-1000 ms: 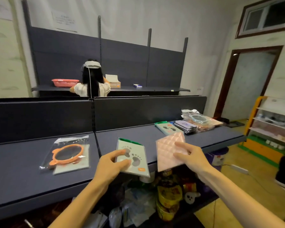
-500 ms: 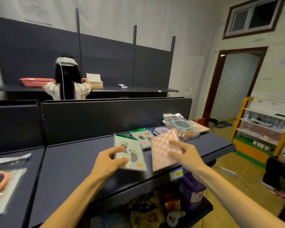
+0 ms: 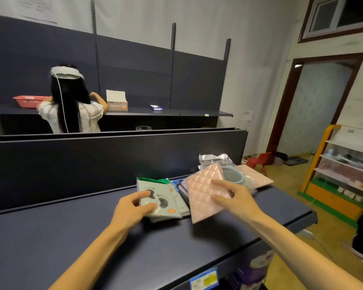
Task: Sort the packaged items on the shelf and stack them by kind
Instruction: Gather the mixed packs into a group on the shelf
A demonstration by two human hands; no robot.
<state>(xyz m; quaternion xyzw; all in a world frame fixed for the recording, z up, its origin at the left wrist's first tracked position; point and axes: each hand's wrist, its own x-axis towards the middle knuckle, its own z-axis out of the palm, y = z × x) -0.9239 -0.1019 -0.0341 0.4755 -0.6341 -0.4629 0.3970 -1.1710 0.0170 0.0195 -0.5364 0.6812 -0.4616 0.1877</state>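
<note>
My left hand (image 3: 132,208) grips a pale green footprint pack (image 3: 160,200) with a green top edge, laying it over a matching green pack (image 3: 181,206) on the dark shelf (image 3: 92,237). My right hand (image 3: 235,198) holds a pink quilted pack (image 3: 201,193) tilted above the shelf. Behind it lie a dark blue pack (image 3: 180,184), a clear bag with a blue ring (image 3: 234,174) and a flat pink pack (image 3: 258,176).
The shelf's upright back panel (image 3: 113,162) runs behind the packs. A person (image 3: 69,105) stands at the far shelf with a red basket (image 3: 30,100) and a cardboard box (image 3: 116,101). A yellow rack (image 3: 344,174) stands at the right.
Both hands moved right along the shelf with their packs. The green pack has come down onto the matching one. The orange ring bag at the left has left the view.
</note>
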